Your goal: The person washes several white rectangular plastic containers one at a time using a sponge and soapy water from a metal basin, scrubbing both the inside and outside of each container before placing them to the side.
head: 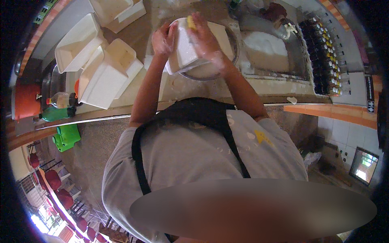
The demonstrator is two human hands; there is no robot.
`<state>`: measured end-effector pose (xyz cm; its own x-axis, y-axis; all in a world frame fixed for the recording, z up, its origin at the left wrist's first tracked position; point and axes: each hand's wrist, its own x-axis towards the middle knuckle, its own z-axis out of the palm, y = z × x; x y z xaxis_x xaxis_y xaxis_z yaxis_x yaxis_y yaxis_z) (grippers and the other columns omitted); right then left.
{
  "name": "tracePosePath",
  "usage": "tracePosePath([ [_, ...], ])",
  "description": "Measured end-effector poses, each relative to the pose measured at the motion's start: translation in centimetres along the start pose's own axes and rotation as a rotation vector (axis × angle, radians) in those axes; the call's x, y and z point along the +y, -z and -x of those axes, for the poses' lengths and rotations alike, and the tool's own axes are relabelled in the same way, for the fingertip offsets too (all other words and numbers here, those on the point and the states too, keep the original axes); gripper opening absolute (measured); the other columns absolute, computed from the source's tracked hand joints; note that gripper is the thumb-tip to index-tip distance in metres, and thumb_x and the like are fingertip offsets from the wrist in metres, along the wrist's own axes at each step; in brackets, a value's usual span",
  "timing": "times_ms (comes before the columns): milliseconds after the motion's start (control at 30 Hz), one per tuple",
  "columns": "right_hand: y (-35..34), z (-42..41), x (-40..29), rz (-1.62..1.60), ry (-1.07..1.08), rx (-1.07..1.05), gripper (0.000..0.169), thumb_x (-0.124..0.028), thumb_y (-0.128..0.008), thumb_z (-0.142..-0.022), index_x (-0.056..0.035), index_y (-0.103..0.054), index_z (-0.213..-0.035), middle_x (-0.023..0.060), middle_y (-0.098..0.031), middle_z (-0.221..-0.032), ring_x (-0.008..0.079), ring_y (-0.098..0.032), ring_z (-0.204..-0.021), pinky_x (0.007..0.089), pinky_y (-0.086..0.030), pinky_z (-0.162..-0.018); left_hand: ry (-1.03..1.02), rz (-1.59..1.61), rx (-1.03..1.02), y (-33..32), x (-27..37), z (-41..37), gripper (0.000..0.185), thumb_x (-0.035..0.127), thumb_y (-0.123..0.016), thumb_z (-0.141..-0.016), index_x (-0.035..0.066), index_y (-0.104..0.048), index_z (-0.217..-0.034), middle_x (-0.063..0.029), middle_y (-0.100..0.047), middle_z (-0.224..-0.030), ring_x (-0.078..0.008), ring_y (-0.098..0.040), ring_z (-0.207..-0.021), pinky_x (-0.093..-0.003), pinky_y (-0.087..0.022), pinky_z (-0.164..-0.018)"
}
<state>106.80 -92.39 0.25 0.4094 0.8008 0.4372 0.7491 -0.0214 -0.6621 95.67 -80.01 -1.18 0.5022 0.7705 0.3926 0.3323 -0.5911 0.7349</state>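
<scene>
A white rectangular plastic container [181,50] lies tilted over a round metal basin [200,77] on the counter. My left hand [164,39] grips its left edge, the fingers wet with suds. A yellow sponge [191,22] is under the fingers of my right hand [205,41], which presses on the container's soapy outer side and is slightly blurred. Another white surface, perhaps a second container [223,36], shows to the right of my right hand, inside the basin. Part of the basin is hidden beneath the containers and my forearm.
Several white containers [104,76] stand at the left, near plastic bottles [57,114]. A metal sink [293,60] at the right holds foamy water [264,45], with a white tap [290,29] above. Rows of capped dark bottles [322,57] line the far right. A green jerrycan [66,137] sits below the counter.
</scene>
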Motion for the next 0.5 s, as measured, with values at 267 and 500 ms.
tracePosePath([
  [267, 2.5, 3.6, 14.5, 0.047, -0.280, -0.034, 0.038, -0.016, -0.049, -0.080, 0.0002, -0.051, -0.115, 0.0218, -0.046, -0.119, 0.0383, -0.041, -0.114, 0.0431, -0.030, -0.101, 0.123, -0.078, 0.026, -0.4, 0.6, 0.5, 0.059, 0.060, -0.047, -0.082, 0.005, -0.069, -0.082, -0.0201, -0.061, -0.068, -0.0372, -0.060, -0.067, -0.0443, -0.045, -0.066],
  [500, -2.0, 3.1, 2.6, 0.404, 0.133, 0.141, 0.042, -0.022, -0.049, -0.087, 0.0006, -0.044, -0.121, 0.0249, -0.042, -0.126, 0.0405, -0.037, -0.120, 0.0453, -0.028, -0.103, 0.155, -0.050, 0.073, -1.5, -0.8, 0.7, 0.063, 0.061, -0.046, -0.081, 0.003, -0.069, -0.079, -0.0218, -0.060, -0.065, -0.0372, -0.060, -0.064, -0.0436, -0.045, -0.065],
])
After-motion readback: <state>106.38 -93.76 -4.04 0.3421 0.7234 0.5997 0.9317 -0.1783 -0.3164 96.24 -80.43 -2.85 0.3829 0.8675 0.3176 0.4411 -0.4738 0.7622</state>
